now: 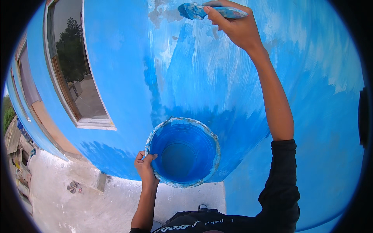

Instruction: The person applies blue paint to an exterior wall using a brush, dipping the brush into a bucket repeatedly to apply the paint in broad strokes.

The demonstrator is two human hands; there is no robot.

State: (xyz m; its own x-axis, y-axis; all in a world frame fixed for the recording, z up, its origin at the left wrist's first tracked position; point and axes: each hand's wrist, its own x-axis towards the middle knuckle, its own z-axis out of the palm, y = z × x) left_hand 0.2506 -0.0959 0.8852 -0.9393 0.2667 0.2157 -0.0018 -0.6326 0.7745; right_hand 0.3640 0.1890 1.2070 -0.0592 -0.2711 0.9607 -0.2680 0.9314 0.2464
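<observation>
My right hand [237, 24] is raised high against the wall, its fingers wrapped round the handle of a paintbrush [194, 11] smeared with blue and white paint. The bristles point left, over a patchy part of the wall. Lower down, my left hand [146, 165] grips the left rim of a bucket [215, 155], thumb over the edge. Blue paint [178, 160] lies in the bottom of the bucket, and dried paint crusts its rim. In front of me the wall [202, 73] carries blue paint, darker in streaks and thin over whitish patches.
A framed window [74, 62] is set in the wall at the left, with another opening [35, 85] beyond it. Below lies a pale concrete floor [85, 206] with small round objects [73, 187] on it. Planks and clutter [17, 159] are piled at the far left.
</observation>
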